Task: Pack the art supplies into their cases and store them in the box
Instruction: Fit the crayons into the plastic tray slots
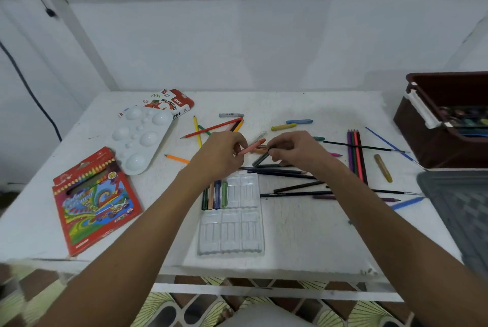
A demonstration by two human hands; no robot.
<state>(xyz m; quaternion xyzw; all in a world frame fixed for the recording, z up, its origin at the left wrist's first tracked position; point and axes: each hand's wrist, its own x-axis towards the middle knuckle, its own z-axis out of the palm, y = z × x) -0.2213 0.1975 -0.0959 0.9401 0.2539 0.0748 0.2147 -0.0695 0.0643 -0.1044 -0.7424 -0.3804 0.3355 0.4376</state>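
Brown box (pixel 433 139) cut off, contents blurry | clear tray (pixel 237 237) holds four pastels | left hand (pixel 224 151) pinches pink pastel (pixel 250 147) | right hand (pixel 295 149) grips dark pastel (pixel 260 159)

Two bare forearms reach forward, converging. The left hand (pixel 224 151) and right hand (pixel 295 149) sit close together, fingers curled, each pinching something thin.

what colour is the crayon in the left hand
Pink oil pastel crayon, pinched by the left hand; head view.

two hands (pixel 224 149), four pastels (pixel 215 194) (in tray (pixel 231 234))
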